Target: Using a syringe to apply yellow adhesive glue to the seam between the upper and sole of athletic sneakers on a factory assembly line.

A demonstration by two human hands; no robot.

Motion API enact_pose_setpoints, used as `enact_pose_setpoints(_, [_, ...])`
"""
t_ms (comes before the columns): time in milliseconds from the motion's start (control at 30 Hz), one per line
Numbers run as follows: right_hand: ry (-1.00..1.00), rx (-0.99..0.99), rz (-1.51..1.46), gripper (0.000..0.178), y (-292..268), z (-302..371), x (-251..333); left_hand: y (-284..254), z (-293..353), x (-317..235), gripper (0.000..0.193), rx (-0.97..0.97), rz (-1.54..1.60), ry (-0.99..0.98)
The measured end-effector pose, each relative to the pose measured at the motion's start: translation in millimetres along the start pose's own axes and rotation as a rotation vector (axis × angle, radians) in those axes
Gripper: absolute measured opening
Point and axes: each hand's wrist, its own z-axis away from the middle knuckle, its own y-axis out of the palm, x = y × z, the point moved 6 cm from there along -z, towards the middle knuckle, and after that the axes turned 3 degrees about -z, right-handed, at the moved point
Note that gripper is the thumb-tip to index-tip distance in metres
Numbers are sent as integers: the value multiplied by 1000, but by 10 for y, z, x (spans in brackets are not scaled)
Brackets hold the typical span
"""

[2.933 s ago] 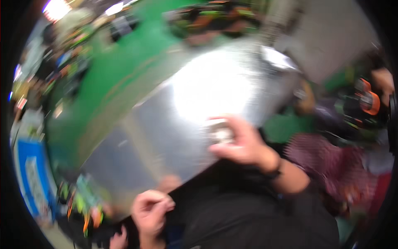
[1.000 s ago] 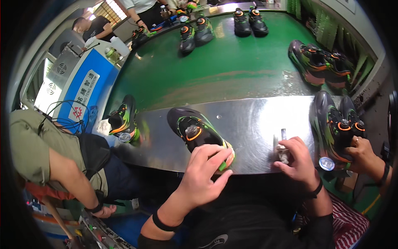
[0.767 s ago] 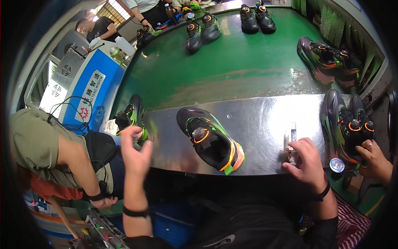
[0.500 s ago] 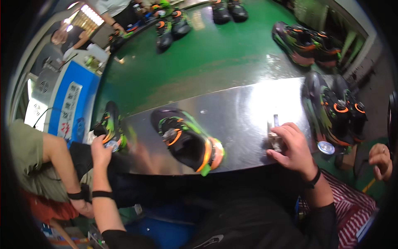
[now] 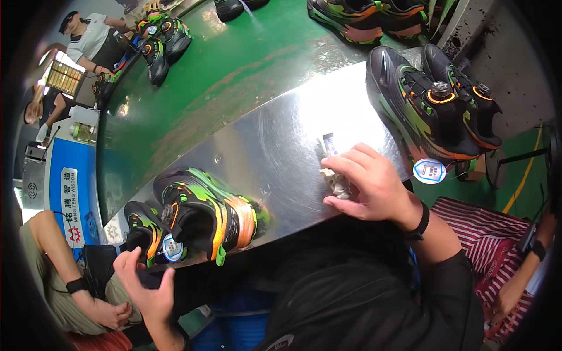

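My left hand (image 5: 145, 289) is off the metal bench, thumb and fingers apart with nothing between them. Just beyond it stands a pair of black sneakers with green and orange trim: one smaller-looking sneaker (image 5: 142, 227) behind, one sneaker (image 5: 205, 213) in front. A round white tag (image 5: 172, 248) hangs between them. My right hand (image 5: 374, 187) pinches a crumpled whitish wad (image 5: 338, 183) over the bench's front part. Past its fingertips lies a small pale, dark-ended strip or tube (image 5: 329, 144); whether it joins the wad I cannot tell.
A shiny metal plate (image 5: 263, 140) borders the green work surface (image 5: 234, 76). At right stands another sneaker pair (image 5: 421, 99) with a white tag (image 5: 429, 171). More sneakers (image 5: 165, 44) stand far left. People sit close on both sides: a forearm (image 5: 55, 251) at left, a striped apron (image 5: 468, 240) at right.
My left hand has let go of the left sneaker and drawn back, opening. The two left sneakers now stand side by side. The view has turned; my right hand still holds the wad.
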Motion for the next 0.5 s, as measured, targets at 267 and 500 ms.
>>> enact_pose_setpoints(267, [26,-74,-37,52,-42,72,-23,529,-582,-921,74,270,-253,602])
enact_pose_setpoints(500, [106,-129,-286,51,-173,345,-29,692,-667,-1263,74,196,-27,636])
